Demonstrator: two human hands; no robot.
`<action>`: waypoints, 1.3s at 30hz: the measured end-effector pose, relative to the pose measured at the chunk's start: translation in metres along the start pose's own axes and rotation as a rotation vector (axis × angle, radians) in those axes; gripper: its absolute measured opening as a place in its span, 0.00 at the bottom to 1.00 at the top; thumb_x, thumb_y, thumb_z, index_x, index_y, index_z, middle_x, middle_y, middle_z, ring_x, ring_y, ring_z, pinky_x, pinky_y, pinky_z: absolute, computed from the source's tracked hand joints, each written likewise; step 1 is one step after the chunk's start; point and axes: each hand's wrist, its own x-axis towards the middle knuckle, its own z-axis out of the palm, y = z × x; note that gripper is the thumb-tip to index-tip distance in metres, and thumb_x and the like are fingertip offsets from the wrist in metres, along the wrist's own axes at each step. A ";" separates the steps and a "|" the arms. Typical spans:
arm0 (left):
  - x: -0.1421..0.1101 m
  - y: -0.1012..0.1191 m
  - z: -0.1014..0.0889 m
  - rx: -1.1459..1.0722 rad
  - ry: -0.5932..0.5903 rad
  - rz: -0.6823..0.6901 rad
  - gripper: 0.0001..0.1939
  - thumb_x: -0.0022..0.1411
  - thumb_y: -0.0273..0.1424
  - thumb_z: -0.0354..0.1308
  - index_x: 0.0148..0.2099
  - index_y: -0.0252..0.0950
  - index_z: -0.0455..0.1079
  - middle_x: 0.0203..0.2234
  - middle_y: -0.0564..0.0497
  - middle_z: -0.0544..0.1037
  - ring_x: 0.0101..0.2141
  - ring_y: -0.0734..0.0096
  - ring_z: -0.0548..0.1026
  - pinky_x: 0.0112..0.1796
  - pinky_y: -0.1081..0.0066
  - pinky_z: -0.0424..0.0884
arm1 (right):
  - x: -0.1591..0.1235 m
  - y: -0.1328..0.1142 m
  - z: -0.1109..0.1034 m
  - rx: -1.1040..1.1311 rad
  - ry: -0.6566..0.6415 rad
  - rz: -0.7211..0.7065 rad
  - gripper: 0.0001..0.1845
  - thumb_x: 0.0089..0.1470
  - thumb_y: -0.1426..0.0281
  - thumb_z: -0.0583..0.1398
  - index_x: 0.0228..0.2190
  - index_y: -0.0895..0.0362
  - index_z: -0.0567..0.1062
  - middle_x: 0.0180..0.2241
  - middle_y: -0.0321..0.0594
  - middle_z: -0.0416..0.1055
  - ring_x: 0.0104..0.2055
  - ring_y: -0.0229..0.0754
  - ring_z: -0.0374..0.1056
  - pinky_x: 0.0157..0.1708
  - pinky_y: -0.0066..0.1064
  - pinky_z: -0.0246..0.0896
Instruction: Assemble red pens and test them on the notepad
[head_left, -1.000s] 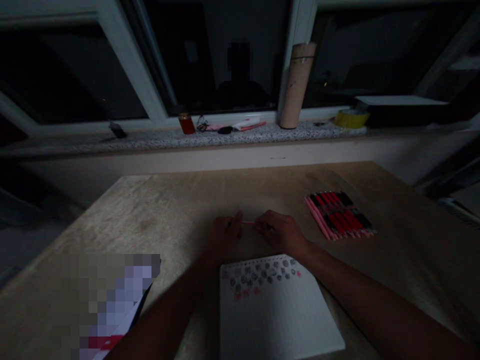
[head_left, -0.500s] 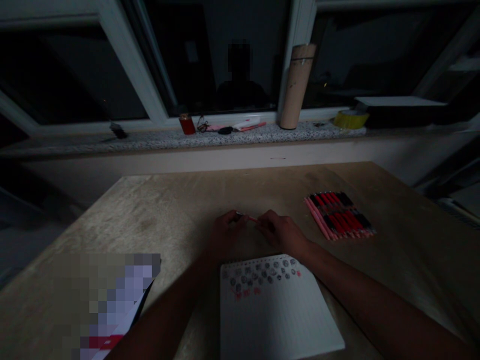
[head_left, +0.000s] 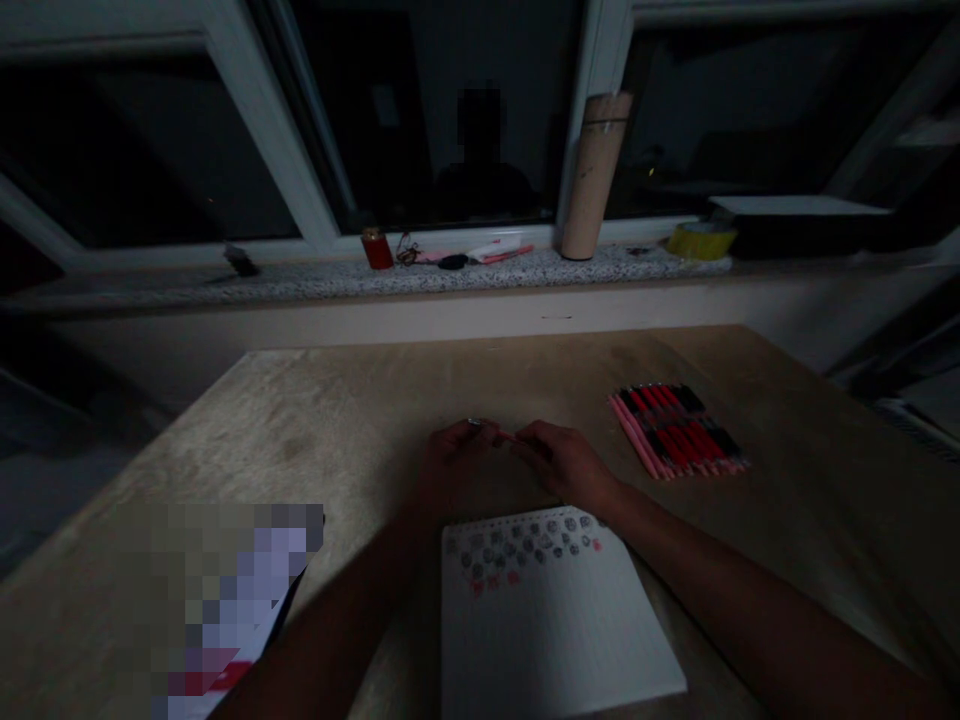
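Above the notepad's top edge, both hands hold a slim reddish pen [head_left: 508,437] between them, lying roughly sideways. My left hand [head_left: 454,450] pinches one end, where a shiny metallic tip sticks out past the fingers. My right hand [head_left: 561,455] has its fingers closed on the other end. Dim light and the fingers hide much of the pen. Below the hands lies a lined spiral notepad [head_left: 555,630] with rows of dark and red scribbled circles near its top.
Several pink, red and black pens [head_left: 679,430] lie side by side at right. A blurred flat item [head_left: 255,590] is at left. The windowsill [head_left: 300,285] bears a red jar [head_left: 376,249], a tall wooden-looking cylinder [head_left: 596,175] and yellow tape [head_left: 701,241].
The hands stay in nearly the same place, with the fingers shifting slightly on the pen. More of its reddish part shows between them.
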 end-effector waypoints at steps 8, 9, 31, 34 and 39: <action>0.001 0.003 0.003 -0.184 -0.048 0.064 0.14 0.56 0.39 0.58 0.34 0.31 0.74 0.30 0.46 0.77 0.33 0.67 0.73 0.39 0.67 0.68 | 0.003 -0.009 0.000 0.261 0.044 0.118 0.15 0.51 0.58 0.59 0.33 0.58 0.72 0.24 0.35 0.67 0.24 0.34 0.60 0.23 0.24 0.51; 0.001 0.004 0.004 -0.238 -0.066 0.072 0.14 0.57 0.39 0.58 0.34 0.31 0.74 0.30 0.45 0.77 0.34 0.67 0.73 0.40 0.67 0.68 | 0.004 -0.011 0.000 0.325 0.030 0.148 0.16 0.51 0.57 0.59 0.31 0.58 0.72 0.22 0.34 0.65 0.23 0.33 0.58 0.22 0.23 0.50; -0.002 0.005 0.009 -0.595 -0.001 0.037 0.12 0.53 0.36 0.62 0.34 0.31 0.73 0.30 0.46 0.79 0.33 0.68 0.76 0.40 0.66 0.69 | -0.001 -0.030 0.005 0.333 0.144 0.225 0.17 0.48 0.54 0.59 0.26 0.56 0.69 0.19 0.33 0.61 0.20 0.33 0.55 0.20 0.24 0.46; -0.004 0.009 0.012 -0.616 -0.029 0.073 0.11 0.53 0.36 0.62 0.34 0.31 0.73 0.31 0.45 0.79 0.34 0.67 0.76 0.41 0.65 0.69 | -0.001 -0.029 0.002 0.726 -0.070 0.411 0.20 0.53 0.52 0.53 0.24 0.56 0.66 0.14 0.28 0.52 0.14 0.31 0.46 0.15 0.23 0.41; -0.007 0.018 0.016 -0.629 -0.014 0.096 0.10 0.54 0.35 0.61 0.33 0.32 0.73 0.30 0.46 0.79 0.33 0.68 0.75 0.41 0.65 0.69 | -0.001 -0.032 -0.001 1.230 -0.355 0.590 0.18 0.51 0.53 0.56 0.26 0.55 0.64 0.13 0.23 0.46 0.13 0.29 0.37 0.11 0.21 0.33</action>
